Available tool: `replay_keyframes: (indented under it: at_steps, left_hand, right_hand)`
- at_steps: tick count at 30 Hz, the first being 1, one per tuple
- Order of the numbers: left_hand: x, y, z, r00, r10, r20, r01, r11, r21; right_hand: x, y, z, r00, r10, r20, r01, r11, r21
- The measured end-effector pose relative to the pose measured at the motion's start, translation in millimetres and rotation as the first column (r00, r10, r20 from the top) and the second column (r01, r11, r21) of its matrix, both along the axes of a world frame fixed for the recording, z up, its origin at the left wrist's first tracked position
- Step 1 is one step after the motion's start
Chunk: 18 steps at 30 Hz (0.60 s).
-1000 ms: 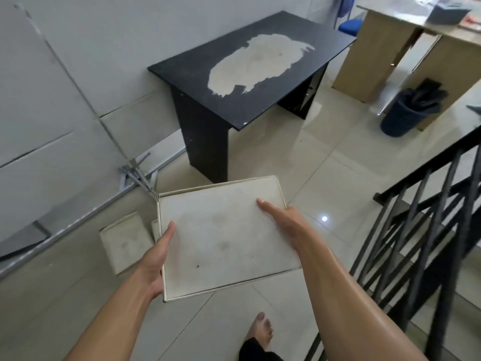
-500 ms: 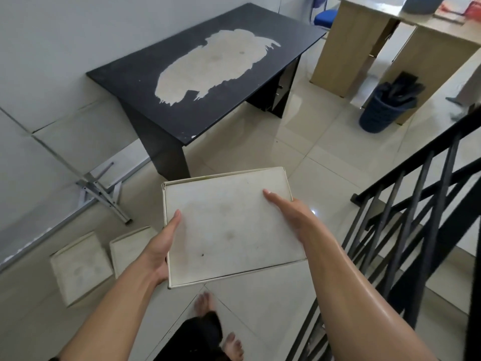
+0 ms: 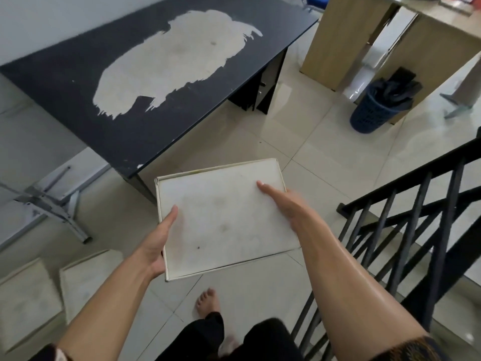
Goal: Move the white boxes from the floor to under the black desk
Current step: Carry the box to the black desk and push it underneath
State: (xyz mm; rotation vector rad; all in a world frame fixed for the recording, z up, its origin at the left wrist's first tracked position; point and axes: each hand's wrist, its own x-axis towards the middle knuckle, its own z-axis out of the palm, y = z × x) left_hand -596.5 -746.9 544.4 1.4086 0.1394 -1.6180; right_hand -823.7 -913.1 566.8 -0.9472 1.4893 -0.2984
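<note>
I hold a flat white box (image 3: 223, 217) level in front of me, above the tiled floor. My left hand (image 3: 158, 241) grips its left edge and my right hand (image 3: 283, 204) grips its right edge, thumb on top. The black desk (image 3: 78, 82), its top worn to a large pale patch, stands just beyond the box, with its near corner almost over it. Two more white boxes (image 3: 86, 280) (image 3: 23, 303) lie on the floor at the lower left.
A black stair railing (image 3: 406, 230) runs along my right. A blue bin (image 3: 372, 113) stands by a wooden desk (image 3: 338, 43) at the far right. A grey metal frame (image 3: 52, 204) lies on the floor to the desk's left. My bare foot (image 3: 208, 300) is below the box.
I have walked closer to the black desk with the box in both hands. The desk now looms larger, and the two floor boxes have slid to the lower left.
</note>
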Motion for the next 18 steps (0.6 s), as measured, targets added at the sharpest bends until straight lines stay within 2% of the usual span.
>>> replay_keyframes:
  at_steps: [7,14,18]
  left_hand:
    - [-6,-96,-39,0.996,0.082,-0.027,-0.082,0.997,0.016]
    - [-13,-179,-132,0.97,0.244,-0.001,-0.243,0.966,0.083]
    - [-5,-200,-180,0.96,0.278,0.021,-0.279,0.955,0.102]
  right_hand:
    - [8,-115,-44,0.995,0.093,0.019,-0.094,0.996,0.013]
    - [32,-229,-148,0.964,0.265,0.0,-0.263,0.96,0.097]
    - [50,-261,-196,0.937,0.346,-0.039,-0.34,0.934,0.109]
